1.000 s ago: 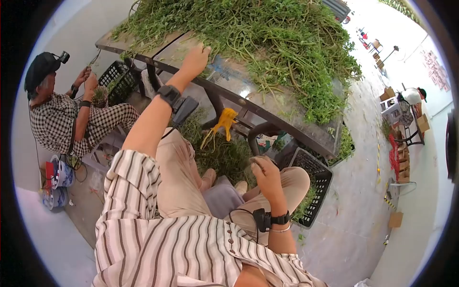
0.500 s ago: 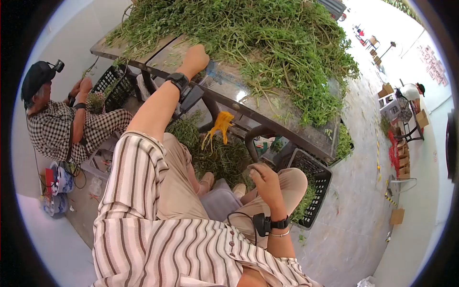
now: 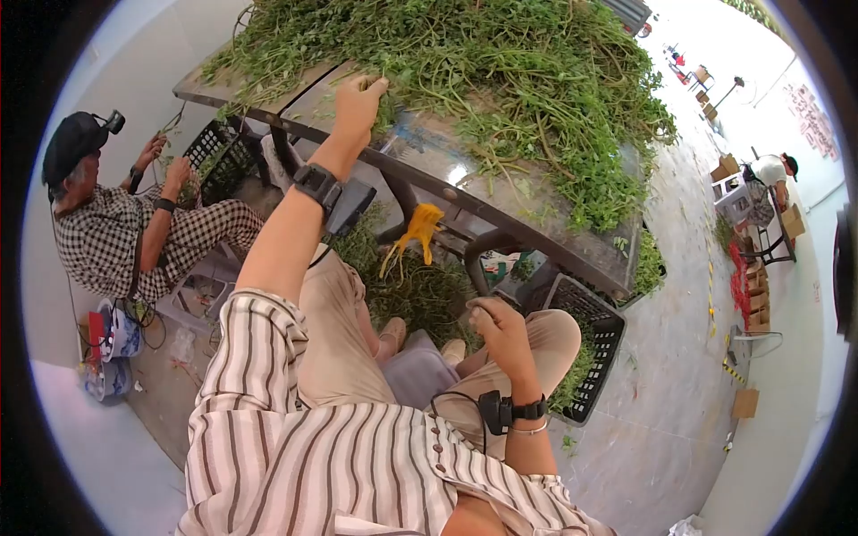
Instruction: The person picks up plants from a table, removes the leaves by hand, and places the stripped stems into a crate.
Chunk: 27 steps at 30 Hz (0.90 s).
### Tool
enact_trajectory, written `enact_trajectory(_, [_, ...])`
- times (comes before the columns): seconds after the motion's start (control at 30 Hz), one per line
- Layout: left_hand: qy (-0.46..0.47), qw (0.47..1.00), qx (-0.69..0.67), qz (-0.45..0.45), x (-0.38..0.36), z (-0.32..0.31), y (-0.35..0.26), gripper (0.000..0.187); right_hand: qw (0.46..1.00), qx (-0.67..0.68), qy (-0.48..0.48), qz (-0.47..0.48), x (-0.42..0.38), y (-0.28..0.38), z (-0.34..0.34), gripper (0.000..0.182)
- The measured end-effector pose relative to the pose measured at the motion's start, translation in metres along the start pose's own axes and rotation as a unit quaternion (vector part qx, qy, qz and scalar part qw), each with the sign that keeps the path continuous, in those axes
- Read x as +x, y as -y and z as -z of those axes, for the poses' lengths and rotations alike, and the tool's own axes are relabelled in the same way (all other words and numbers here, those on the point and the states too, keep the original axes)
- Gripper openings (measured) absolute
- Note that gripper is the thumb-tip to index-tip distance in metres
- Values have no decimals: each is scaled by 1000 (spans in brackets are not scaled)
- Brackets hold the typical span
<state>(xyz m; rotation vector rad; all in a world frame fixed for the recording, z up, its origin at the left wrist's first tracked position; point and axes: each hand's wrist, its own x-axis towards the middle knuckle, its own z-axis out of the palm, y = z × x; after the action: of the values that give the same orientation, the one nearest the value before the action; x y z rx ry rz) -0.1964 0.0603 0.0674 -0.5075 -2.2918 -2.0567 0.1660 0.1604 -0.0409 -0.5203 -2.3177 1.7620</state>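
The person's left hand (image 3: 357, 109) is reached out over the near edge of the metal-framed table (image 3: 527, 192), toward its left part, with the fingers bent and the tips drawn close together just beside the loose stems. I cannot tell if it has a stem between the fingertips. The leafy green stems (image 3: 509, 67) lie in a large tangled heap, which covers most of the far part of the table and comes down near its right corner. The right hand (image 3: 503, 332) is half curled above the right knee (image 3: 559, 344), with the thumb near the fingers; whether it holds something small, I cannot tell. Under the near edge of the table hangs an orange-yellow cloth-like piece (image 3: 418, 234), between the two hands. More cut greenery (image 3: 411, 290) is heaped on the floor below the table, near the feet. To the right of the right knee stands a black slotted plastic crate (image 3: 610, 353) with greens inside. On the left, a co-worker in a checked shirt (image 3: 103, 237) sits beside another black crate (image 3: 210, 143), with both hands raised near it.
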Motion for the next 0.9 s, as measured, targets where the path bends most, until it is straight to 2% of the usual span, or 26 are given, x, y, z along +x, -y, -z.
enact_trajectory(0.07, [-6, 999, -35, 30, -8, -2, 1, 22, 999, -1, 3, 39, 2, -9, -3, 21])
enact_trajectory(0.13, [-76, 985, -129, 89, -14, -7, 4, 19, 999, 1, 2, 41, 2, -11, -4, 20])
enact_trajectory(0.27, [-58, 979, -160, 108, -27, -6, -6, 27, 1000, 3, 5, 26, 2, -6, -3, 20])
enact_trajectory(0.37, [-86, 957, -223, 163, -39, -11, -8, 19, 999, 31, 11, 7, 4, -5, -3, 20])
enact_trajectory(0.43, [-41, 901, -374, 217, -45, -13, 0, 13, 999, 41, 15, -8, 7, -1, -5, 21])
enact_trajectory(0.47, [-41, 901, -374, 218, -45, -12, 10, 13, 998, 49, 19, -21, 7, 0, -5, 22])
enact_trajectory(0.53, [13, 868, -426, 255, -45, -9, 22, 11, 999, 50, 17, -12, 8, -2, -6, 22])
enact_trajectory(0.67, [31, 851, -458, 257, -61, -11, 18, 12, 997, 70, 21, -27, 7, 4, -3, 21])
enact_trajectory(0.73, [113, 830, -494, 231, -74, -10, 15, 9, 996, 77, 23, -31, 8, 2, -2, 21])
enact_trajectory(0.9, [130, 831, -481, 247, -120, -18, 8, 6, 994, 102, 20, -20, 12, 3, -5, 23])
